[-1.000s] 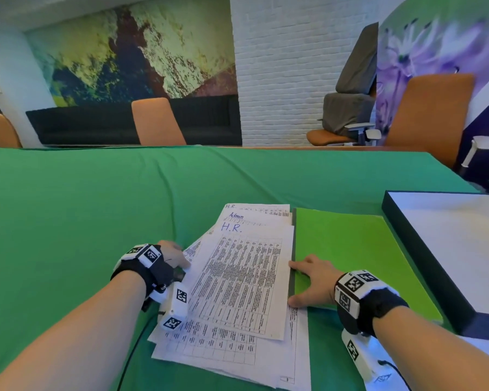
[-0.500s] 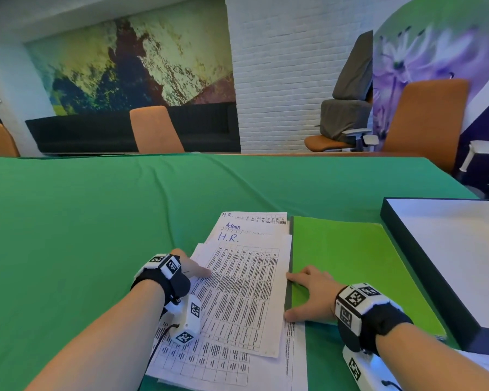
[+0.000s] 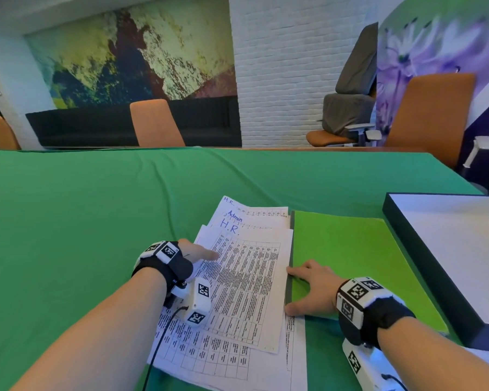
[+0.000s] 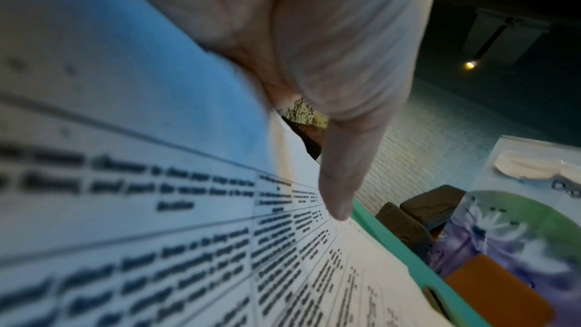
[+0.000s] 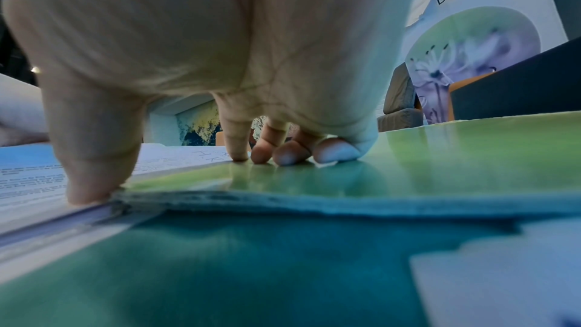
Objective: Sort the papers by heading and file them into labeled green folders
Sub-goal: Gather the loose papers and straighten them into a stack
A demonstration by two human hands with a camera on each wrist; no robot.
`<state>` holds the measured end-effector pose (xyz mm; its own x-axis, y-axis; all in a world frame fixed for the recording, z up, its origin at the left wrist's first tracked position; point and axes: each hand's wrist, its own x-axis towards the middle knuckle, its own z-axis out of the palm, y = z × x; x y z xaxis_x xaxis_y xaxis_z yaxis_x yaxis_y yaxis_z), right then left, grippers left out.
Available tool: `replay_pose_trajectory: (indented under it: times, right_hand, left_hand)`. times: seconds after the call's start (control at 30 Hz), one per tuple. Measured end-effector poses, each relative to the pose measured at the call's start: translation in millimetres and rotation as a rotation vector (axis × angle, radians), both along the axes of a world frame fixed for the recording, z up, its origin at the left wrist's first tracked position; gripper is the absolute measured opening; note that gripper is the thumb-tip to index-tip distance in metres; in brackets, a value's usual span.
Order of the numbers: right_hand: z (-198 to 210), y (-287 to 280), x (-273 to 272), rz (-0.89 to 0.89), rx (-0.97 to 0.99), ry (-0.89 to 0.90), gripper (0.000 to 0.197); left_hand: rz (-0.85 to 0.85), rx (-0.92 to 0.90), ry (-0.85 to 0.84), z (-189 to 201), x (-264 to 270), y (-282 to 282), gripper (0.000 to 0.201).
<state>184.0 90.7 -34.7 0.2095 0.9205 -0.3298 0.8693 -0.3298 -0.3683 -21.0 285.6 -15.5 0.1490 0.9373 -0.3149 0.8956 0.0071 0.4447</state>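
Observation:
A loose pile of printed papers (image 3: 246, 292) lies on the green tablecloth, with handwritten headings "H.R." and "Admin" at the far ends. The top sheet (image 4: 157, 183) is headed "H.R." My left hand (image 3: 194, 252) pinches its left edge: the thumb (image 4: 339, 178) lies on top and the fingers are hidden under the sheet. A closed green folder (image 3: 350, 258) lies right of the pile. My right hand (image 3: 308, 289) rests flat on the folder's near left part, fingertips (image 5: 283, 156) down on the cover (image 5: 440, 158) and thumb (image 5: 91, 178) at the spine edge.
A shallow dark box (image 3: 407, 244) with a white inside sits at the right edge of the table. Bare green cloth (image 3: 96, 221) stretches to the left and far side. Orange chairs (image 3: 156, 122) stand beyond the table.
My left hand has slid right and forward onto the top sheet's left edge, its thumb now lying on the print. The right hand has stayed on the folder.

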Motion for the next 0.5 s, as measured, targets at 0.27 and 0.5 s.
replay_pose_trajectory:
  times: [0.27,0.5]
  right_hand:
    - [-2.8,-0.5,0.9,-0.004,-0.008,-0.001,0.098]
    - [-0.6,-8.3,-5.4,-0.056,0.026,-0.004,0.108]
  left_hand:
    - [-0.045,0.057,-0.022,-0.9,-1.9,-7.5,0.027]
    - [-0.011,0.184,-0.292,14.8,-18.6,-23.0,0.025]
